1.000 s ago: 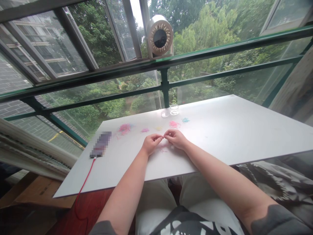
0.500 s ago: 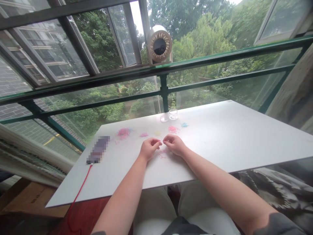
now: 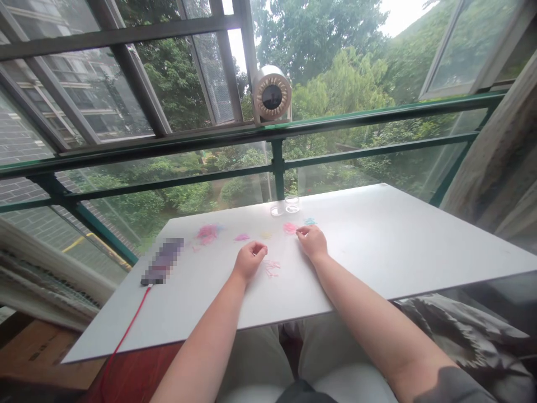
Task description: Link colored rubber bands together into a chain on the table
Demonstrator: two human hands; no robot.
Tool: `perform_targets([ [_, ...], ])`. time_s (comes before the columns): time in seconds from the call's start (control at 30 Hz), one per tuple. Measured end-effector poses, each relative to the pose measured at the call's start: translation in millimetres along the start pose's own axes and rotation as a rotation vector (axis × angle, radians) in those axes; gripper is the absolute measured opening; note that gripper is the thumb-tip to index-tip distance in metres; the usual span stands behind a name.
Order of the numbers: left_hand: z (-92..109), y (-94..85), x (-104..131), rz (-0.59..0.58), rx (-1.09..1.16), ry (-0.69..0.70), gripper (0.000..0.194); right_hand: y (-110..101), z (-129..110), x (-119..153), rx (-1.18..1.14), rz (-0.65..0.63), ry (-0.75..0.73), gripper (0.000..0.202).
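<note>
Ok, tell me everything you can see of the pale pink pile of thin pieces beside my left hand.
The pale pink pile of thin pieces lies loosely spread on the white tabletop, just right of your left hand. Its short, slender strips splay in several directions. Whether the hand touches it, and its material, are unclear.

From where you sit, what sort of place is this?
Probably a home balcony, closed in: a green railing runs along it, windows stand above, and trees show outside.

A red cable (image 3: 135, 314) plugs into a pixelated phone (image 3: 163, 262) at left; behind are a green railing (image 3: 277, 168), a round silver device (image 3: 272, 96) and trees (image 3: 348, 78).
</note>
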State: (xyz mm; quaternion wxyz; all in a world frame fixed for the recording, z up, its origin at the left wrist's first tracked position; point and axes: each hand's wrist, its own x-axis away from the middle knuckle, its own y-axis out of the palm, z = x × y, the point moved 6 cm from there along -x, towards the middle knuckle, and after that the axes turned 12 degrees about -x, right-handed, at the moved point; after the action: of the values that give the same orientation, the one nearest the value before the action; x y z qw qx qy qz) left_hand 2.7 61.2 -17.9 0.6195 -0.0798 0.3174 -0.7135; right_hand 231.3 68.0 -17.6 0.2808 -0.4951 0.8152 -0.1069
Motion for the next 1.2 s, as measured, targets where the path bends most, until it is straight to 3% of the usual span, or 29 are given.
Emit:
perform_targets([
  [0.3,-2,2.0,-2,-0.033,-0.055,0.017,0.021,13,2,-16,0.287,-0.1,0.064,0.024],
  [0.93,2,2.8,-1,-0.041,-0.025,0.024,0.018,14,6,-14,0.324,-0.13,0.045,0.033],
  [1.2,3,3.5,-1,-0.055,-0.015,0.034,0.018,18,-3,-10,0.407,-0.16,-0.029,0.036],
])
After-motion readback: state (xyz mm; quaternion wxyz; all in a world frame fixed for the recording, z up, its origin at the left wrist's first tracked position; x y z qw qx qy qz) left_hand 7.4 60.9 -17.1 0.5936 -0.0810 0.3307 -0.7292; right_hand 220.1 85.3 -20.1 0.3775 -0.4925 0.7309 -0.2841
